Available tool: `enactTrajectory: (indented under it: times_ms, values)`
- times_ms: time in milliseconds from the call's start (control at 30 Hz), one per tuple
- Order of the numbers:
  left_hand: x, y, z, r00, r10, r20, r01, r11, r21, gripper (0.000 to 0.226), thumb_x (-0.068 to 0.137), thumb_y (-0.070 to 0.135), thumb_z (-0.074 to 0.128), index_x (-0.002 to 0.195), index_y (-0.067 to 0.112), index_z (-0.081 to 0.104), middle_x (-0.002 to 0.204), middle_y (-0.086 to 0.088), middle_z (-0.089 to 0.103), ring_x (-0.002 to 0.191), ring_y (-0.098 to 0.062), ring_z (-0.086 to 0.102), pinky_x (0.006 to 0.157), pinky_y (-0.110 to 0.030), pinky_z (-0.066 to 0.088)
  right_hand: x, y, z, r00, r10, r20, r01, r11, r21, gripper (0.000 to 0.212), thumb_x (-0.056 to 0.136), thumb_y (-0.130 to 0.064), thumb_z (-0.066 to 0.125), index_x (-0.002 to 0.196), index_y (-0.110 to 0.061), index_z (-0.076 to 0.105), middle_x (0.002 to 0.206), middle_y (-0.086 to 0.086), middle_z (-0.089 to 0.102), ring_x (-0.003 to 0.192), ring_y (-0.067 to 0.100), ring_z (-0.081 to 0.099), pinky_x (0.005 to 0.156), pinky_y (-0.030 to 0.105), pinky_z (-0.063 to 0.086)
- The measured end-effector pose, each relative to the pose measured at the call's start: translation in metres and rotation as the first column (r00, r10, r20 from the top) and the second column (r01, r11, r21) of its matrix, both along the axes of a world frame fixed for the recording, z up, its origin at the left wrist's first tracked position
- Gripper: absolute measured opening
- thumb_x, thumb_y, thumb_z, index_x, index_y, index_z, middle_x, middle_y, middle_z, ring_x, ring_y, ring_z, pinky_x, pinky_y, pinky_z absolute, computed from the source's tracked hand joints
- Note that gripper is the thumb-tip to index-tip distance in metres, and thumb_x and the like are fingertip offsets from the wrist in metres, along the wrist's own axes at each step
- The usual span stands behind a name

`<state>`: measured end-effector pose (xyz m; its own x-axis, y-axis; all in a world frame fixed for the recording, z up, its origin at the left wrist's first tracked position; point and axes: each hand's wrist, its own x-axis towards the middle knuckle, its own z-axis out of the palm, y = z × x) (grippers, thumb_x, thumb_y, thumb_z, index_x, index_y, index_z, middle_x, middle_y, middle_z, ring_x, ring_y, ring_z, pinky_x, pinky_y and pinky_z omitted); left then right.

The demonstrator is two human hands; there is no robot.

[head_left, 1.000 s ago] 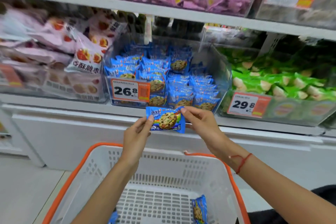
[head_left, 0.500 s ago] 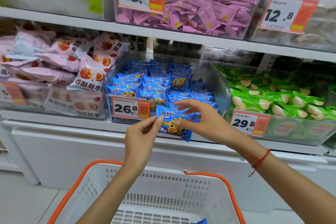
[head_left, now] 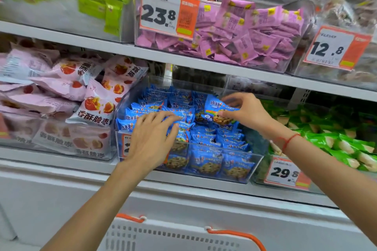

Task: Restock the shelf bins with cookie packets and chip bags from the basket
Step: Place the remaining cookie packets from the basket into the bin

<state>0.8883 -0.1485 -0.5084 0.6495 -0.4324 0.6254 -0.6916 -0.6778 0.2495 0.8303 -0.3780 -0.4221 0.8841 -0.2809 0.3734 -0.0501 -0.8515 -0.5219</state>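
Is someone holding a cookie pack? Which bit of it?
Yes. The right hand pinches one blue cookie packet by its right edge, over the clear bin. The left hand holds nothing; its straight fingers rest on the packets in the bin.

Price tags read 23.8 (head_left: pixel 169 12), 12.8 (head_left: pixel 334 48), 29.8 (head_left: pixel 286 172); pink bags (head_left: pixel 95 112) say 香酥脆枣.

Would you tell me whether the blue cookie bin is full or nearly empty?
Nearly full: blue packets fill the clear bin about to its front rim.
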Motion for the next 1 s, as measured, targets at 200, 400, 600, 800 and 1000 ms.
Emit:
enactTrajectory:
  times_ms: [200, 400, 600, 800, 1000]
  values:
    - [0.003, -0.002, -0.007, 0.997, 0.028, 0.075, -0.026, 0.999, -0.024, 0.045, 0.095, 0.043, 0.025, 0.113, 0.034, 0.065, 0.11, 0.015, 0.062, 0.103, -0.014, 0.056, 0.089, -0.027, 0.025, 0.049, 0.002, -0.015, 0.981, 0.026, -0.19, -0.018, 0.999, 0.042, 0.03, 0.069, -0.015, 0.084, 0.093, -0.02, 0.066, 0.1, 0.006, 0.068, 0.101, 0.02, 0.064, 0.084, 0.031, 0.051]
    - [0.006, -0.002, -0.008, 0.99, 0.051, 0.135, -0.047, 0.998, -0.035, 0.04, 0.096, 0.038, 0.03, 0.108, 0.032, 0.067, 0.105, 0.012, 0.064, 0.095, -0.016, 0.058, 0.087, -0.028, 0.028, 0.051, 0.0, -0.02, 0.97, 0.099, -0.22, -0.155, 0.955, -0.252, 0.028, 0.077, -0.024, 0.078, 0.103, -0.023, 0.067, 0.115, -0.005, 0.062, 0.111, 0.014, 0.056, 0.094, 0.028, 0.045]
    - [0.007, -0.003, -0.011, 0.987, 0.058, 0.149, -0.051, 0.997, -0.049, 0.039, 0.096, 0.038, 0.031, 0.109, 0.032, 0.067, 0.105, 0.012, 0.063, 0.096, -0.017, 0.058, 0.088, -0.028, 0.028, 0.045, 0.0, -0.029, 0.996, 0.025, -0.089, -0.084, 0.659, -0.747, 0.042, 0.081, -0.04, 0.071, 0.12, -0.029, 0.064, 0.118, -0.001, 0.058, 0.111, 0.022, 0.052, 0.08, 0.034, 0.043]
    - [0.006, -0.004, -0.011, 0.988, 0.056, 0.144, -0.049, 0.997, -0.051, 0.04, 0.096, 0.039, 0.03, 0.109, 0.032, 0.067, 0.107, 0.013, 0.063, 0.098, -0.016, 0.057, 0.089, -0.027, 0.026, 0.057, 0.005, -0.038, 0.996, 0.063, -0.065, -0.087, 0.874, -0.477, 0.037, 0.075, -0.032, 0.079, 0.108, -0.018, 0.068, 0.106, 0.002, 0.066, 0.09, 0.018, 0.062, 0.073, 0.028, 0.048]
    - [0.006, -0.005, -0.011, 0.987, 0.066, 0.148, -0.059, 0.997, -0.053, 0.039, 0.096, 0.04, 0.03, 0.109, 0.033, 0.067, 0.107, 0.013, 0.063, 0.099, -0.016, 0.057, 0.089, -0.027, 0.026, 0.061, 0.002, -0.049, 0.997, 0.053, 0.049, -0.034, 0.947, -0.321, 0.03, 0.073, -0.031, 0.081, 0.099, -0.02, 0.072, 0.097, 0.001, 0.067, 0.078, 0.011, 0.057, 0.067, 0.024, 0.046]
